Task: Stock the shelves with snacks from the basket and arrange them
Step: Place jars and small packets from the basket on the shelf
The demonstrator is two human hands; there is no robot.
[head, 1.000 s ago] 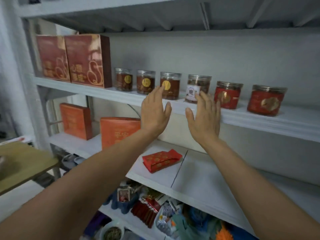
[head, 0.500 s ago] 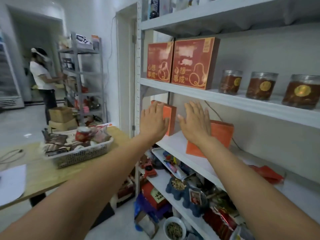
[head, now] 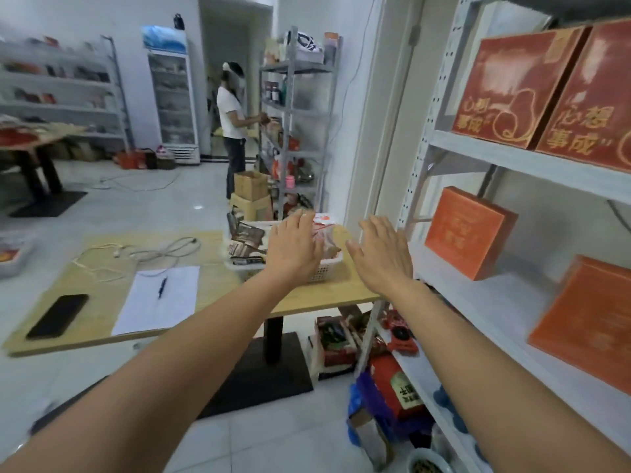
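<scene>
Hands, left [head: 294, 249] and right [head: 383, 256], have swung from shelf [head: 454, 291] to basket [head: 322, 273].

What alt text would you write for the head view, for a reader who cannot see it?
The left hand and right hand, open and empty, stretch toward a white basket of snack packets on a wooden table. At right stands a white shelf unit with orange boxes; another person faces a second rack.
</scene>
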